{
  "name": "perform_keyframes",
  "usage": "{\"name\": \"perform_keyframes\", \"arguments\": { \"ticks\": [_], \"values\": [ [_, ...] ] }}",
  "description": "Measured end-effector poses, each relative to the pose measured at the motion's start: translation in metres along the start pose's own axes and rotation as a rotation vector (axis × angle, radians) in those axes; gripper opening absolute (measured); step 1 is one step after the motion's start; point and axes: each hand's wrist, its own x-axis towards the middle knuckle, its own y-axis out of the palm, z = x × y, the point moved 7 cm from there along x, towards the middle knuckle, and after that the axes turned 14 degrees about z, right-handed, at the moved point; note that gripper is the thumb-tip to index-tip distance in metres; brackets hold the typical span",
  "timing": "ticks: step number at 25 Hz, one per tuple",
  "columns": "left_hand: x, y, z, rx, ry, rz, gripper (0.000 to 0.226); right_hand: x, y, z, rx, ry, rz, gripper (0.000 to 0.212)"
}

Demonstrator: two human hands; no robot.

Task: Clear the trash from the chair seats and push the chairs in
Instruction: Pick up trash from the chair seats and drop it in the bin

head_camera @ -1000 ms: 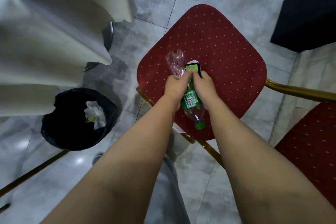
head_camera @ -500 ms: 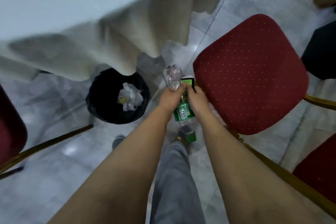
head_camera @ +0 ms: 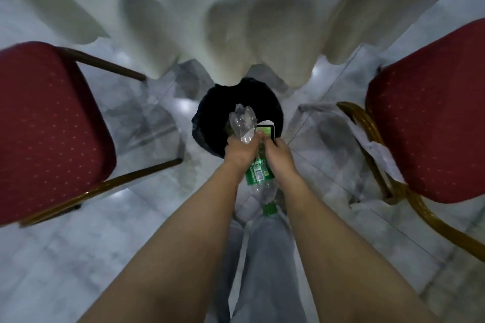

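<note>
Head view: both hands' fingers grip crushed bottles above black bin.

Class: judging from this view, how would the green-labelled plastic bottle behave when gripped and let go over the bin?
The green-labelled bottle looks see-through and empty, so probably light. Its thin clear wall would likely dent under the right hand. Being round, it may roll if it misses the black bin.

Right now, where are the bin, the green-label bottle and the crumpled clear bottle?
Black bin (head_camera: 210, 113): head view, on its dark left rim.
Green-label bottle (head_camera: 256, 174): head view, on its green label between the hands.
Crumpled clear bottle (head_camera: 241, 122): head view, on its crushed body above the left hand.
</note>
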Motion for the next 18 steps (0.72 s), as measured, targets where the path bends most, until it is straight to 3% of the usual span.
{"name": "perform_keyframes", "arguments": {
  "ticks": [4, 9, 12, 15, 18],
  "values": [
    [0.024, -0.034, 0.008, 0.034, -0.008, -0.032, 0.075, 0.025, 0.031, 0.003, 0.018, 0.028, 0.045, 0.046],
    [0.064, -0.037, 0.009, -0.039, -0.081, 0.115, 0.086, 0.062, 0.029, 0.002, 0.139, 0.022, 0.047, 0.018],
    [0.092, -0.042, 0.008, -0.104, -0.119, 0.14, 0.093, 0.09, 0.026, 0.013, 0.136, -0.002, 0.081, 0.024],
    [0.101, -0.048, 0.001, -0.143, -0.145, 0.124, 0.075, 0.105, 0.02, 0.018, 0.044, -0.025, 0.07, 0.051],
    [0.106, -0.061, 0.004, -0.044, -0.115, 0.042, 0.07, 0.1, 0.017, 0.009, -0.053, -0.007, 0.053, 0.055]
  ]
}}
